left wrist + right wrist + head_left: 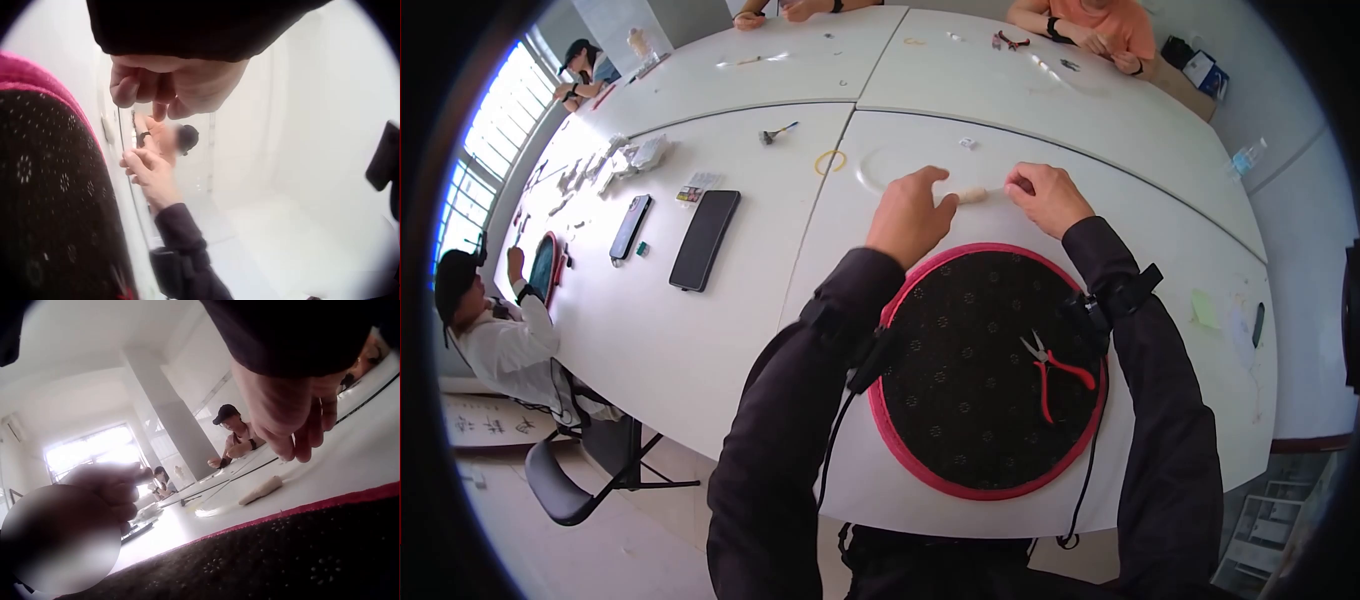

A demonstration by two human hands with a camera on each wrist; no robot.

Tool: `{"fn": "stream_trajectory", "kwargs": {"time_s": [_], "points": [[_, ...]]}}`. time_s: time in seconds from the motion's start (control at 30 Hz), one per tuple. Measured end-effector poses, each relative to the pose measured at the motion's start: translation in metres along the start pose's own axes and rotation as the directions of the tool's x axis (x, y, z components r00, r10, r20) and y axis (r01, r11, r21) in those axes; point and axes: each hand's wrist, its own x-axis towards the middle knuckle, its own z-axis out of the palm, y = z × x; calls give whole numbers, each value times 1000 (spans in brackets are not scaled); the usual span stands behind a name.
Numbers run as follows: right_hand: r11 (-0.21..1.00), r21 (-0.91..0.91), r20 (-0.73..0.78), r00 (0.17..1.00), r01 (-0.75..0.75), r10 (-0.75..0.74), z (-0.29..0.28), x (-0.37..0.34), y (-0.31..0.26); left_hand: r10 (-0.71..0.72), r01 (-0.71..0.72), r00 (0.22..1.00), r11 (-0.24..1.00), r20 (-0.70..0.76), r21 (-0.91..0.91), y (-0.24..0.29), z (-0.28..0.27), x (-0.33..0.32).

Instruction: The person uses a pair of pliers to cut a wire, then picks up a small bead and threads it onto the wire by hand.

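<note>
My left hand (914, 214) is raised over the table beyond the round mat, its fingers curled. Opposite it, my right hand (1048, 198) pinches with thumb and fingertips. A thin dark strand (121, 132) runs between the fingertips of both hands in the left wrist view; its material cannot be told. Under and between the hands, a beige, roughly cylindrical piece (261, 490) lies on the white table. Red-handled pliers (1045, 375) rest with their handles spread on the black mat (960, 350), which has a pink-red rim and lies between my forearms.
Left of the hands lie a yellow ring (830, 162), a small brush-like tool (777, 133), a large black phone (705, 240) and a smaller phone (631, 228). A green paper (1203, 309) lies to the right. Other people sit around the table.
</note>
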Motion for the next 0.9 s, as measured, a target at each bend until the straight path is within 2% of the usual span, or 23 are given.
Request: {"fn": "stream_trajectory", "kwargs": {"time_s": [0.03,0.13,0.23,0.33,0.43,0.63,0.73,0.83,0.9], "points": [[1000,-1,-19,1000,24,-24,0,1,3,101,-99,995,992,-25,77,-1,6,8],[964,-199,-321,918,174,-232,5,0,7,33,-66,989,971,147,230,2,21,22],[996,-4,-118,990,-84,83,-4,-7,-2,-14,-27,985,970,170,241,-5,32,31],[994,-93,-34,998,-57,54,4,-15,7,40,-60,995,971,90,233,-10,39,33],[994,-107,-103,995,0,-11,12,-16,12,-60,35,988,985,141,171,-4,32,33],[996,-84,-48,999,9,-13,12,-12,14,-59,43,988,993,139,114,-5,25,35],[993,-112,-88,995,30,-40,9,-15,14,-74,61,987,994,140,94,-5,23,35],[995,-92,-136,989,40,-52,10,-15,15,11,-20,995,996,99,87,-10,25,34],[999,-41,-125,992,21,-26,6,-16,13,-7,-2,994,996,106,88,-10,24,33]]}}
